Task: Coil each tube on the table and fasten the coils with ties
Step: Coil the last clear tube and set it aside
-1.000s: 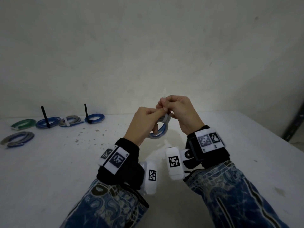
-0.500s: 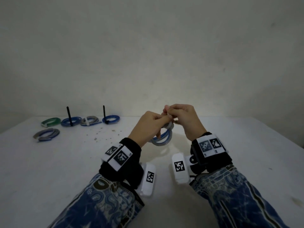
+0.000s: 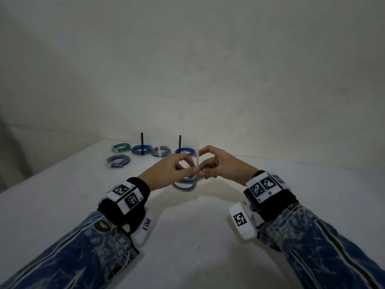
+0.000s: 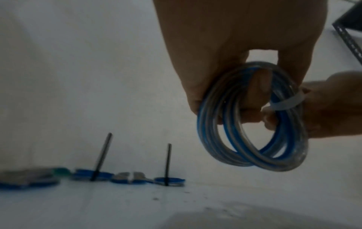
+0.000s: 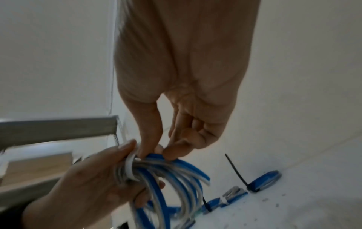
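Above the table [image 3: 187, 236], the left hand [image 3: 166, 174] grips the blue-and-clear tube coil [image 4: 252, 124] so its loops stay bunched, while the right hand [image 3: 220, 165] pinches the white tie [image 4: 282, 103] wrapped round it, apparently to cinch it.

Your worktop [image 3: 62, 205] is a plain white surface, meeting a pale wall along its far edge. Toward the upper left of the head view you have five finished coils lying flat on it. Four sit in a row near the back edge: a green coil [image 3: 121, 147] at the left, then a blue coil [image 3: 141, 150] with a black tie [image 3: 142, 142] standing upright, a grey coil [image 3: 160, 151] bound with a white tie, and another blue coil [image 3: 186, 151] with an upright black tie [image 3: 180, 143]. A grey-and-blue coil [image 3: 118, 161] lies in front of the green one (nearer you). Small dark specks [image 4: 155, 198] dot the surface.
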